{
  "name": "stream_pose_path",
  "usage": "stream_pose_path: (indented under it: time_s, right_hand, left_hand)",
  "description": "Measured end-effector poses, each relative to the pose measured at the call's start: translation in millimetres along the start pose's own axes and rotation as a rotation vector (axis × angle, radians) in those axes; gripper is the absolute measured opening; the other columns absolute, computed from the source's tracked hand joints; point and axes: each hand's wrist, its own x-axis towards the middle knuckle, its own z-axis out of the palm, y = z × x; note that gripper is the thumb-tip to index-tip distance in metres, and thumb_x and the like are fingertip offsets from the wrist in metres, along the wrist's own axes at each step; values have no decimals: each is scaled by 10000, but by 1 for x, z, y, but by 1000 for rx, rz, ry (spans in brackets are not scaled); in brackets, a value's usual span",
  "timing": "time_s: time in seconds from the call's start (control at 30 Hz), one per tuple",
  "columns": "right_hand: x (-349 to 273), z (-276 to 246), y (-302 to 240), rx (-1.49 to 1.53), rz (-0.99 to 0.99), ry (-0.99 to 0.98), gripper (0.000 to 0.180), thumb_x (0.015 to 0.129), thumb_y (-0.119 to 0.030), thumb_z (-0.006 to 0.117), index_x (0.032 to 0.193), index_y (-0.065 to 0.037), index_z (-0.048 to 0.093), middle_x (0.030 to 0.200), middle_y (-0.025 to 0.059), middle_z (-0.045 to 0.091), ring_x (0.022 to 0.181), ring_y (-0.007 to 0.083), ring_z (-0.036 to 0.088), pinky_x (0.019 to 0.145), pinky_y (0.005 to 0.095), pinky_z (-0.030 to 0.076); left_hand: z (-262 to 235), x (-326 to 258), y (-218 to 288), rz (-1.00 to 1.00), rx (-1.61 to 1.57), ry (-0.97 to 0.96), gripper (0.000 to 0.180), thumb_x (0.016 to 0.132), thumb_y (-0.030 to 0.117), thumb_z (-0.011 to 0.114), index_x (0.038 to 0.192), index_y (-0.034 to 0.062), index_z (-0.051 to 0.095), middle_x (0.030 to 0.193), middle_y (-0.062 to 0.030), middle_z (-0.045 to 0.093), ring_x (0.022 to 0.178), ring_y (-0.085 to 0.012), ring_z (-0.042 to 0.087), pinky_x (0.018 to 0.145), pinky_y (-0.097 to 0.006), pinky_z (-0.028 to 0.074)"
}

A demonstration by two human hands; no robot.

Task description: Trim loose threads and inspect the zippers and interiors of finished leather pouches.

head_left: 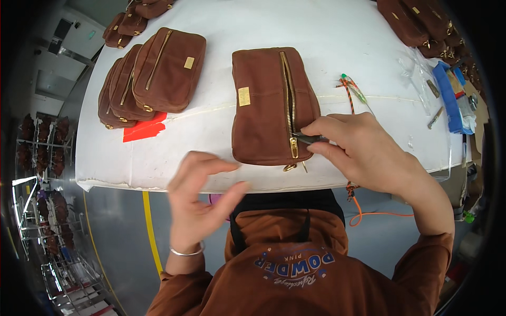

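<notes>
A brown fabric bag (263,124) lies flat before me, with a gold label patch (243,97) on its left side. Its brass zipper (287,89) is parted along the upper length, and the zipper pull (294,148) sits near the bottom end. My right hand (366,150) pinches a small dark tool (314,139) between thumb and forefinger; its tip meets the zipper just above the pull. What kind of tool it is stays partly hidden by the fingers. My left hand (197,192) hovers off the bag's lower left corner, thumb and fingers apart, holding nothing.
Several similar brown bags (168,71) overlap at the left, beside red tape (145,128) on the white table (184,137). More bags (408,21) pile up at the far right. An orange-black cord (351,95) and a blue tray (448,97) of small items lie to the right.
</notes>
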Motion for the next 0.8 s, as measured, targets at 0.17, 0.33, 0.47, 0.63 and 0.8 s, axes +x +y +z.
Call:
stream_pose_path:
  time_s: [0.17, 0.33, 0.47, 0.63, 0.8]
  right_hand:
    - [-7, -3, -2, 1, 4, 23, 139, 866, -86, 648, 916, 6, 558, 798, 172, 633, 751, 388, 633, 635, 454, 482]
    - [-12, -3, 1, -7, -22, 60, 139, 864, -82, 644, 915, 7, 549, 785, 165, 621, 736, 388, 628, 617, 451, 482]
    - [-6, 1, 2, -5, -75, 100, 135, 861, -77, 642, 910, 6, 549, 778, 155, 612, 716, 381, 627, 606, 445, 486]
    - [-1, 4, 3, -92, -100, 47, 131, 829, -57, 647, 887, 1, 545, 763, 135, 601, 692, 351, 635, 578, 421, 501]
    - [2, 4, -2, -198, -166, 25, 156, 738, -3, 638, 862, -3, 543, 755, 128, 593, 681, 326, 647, 571, 411, 515]
  left_hand:
    - [47, 13, 8, 9, 23, -53, 208, 740, 43, 787, 911, 36, 669, 853, -90, 582, 791, -244, 577, 713, -352, 463]
    - [49, 21, 7, -41, 78, -118, 123, 801, -4, 709, 865, 26, 609, 814, -96, 546, 754, -259, 528, 722, -376, 426]
    - [49, 20, 1, 28, 92, -66, 103, 865, -27, 639, 886, -10, 540, 840, -89, 538, 722, -202, 531, 661, -298, 457]
    - [51, 19, -1, -15, 67, -54, 77, 917, -7, 588, 938, -4, 514, 858, -85, 543, 709, -183, 517, 663, -279, 451]
    - [52, 21, 1, 5, 26, -58, 82, 917, -13, 582, 951, -1, 509, 871, -84, 553, 719, -173, 521, 669, -272, 451]
